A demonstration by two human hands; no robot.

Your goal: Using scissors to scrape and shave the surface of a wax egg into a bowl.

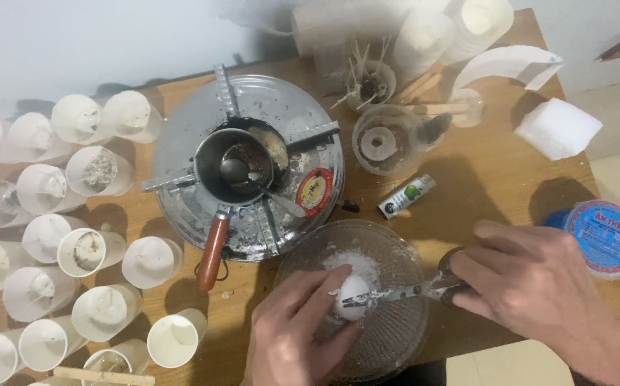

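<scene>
At the lower middle of the frame, the left hand [292, 332] has its fingers [322, 281] curled around a white, rounded lump of wax [353, 294], smooth and egg-shaped, holding it over a clear ribbed glass bowl [396, 336]. White flakes [358, 263] lie piled in the bowl just behind the lump. The right hand [539, 286], at lower right, has its fingers closed through the handles of a pair of scissors [410, 292]; the flake-spattered blades point left and their tips touch the lump. Whether the blades are parted cannot be told.

Above the bowl, at the centre of the wooden surface [481, 171], sits a round metal stove [249, 168] bearing a small pot with a reddish wooden handle [213, 251] and a spoon [242, 171] inside. Many white-filled plastic cups [81, 250] crowd the left side. A blue-lidded tub [602, 236] stands at right, beside the right hand.
</scene>
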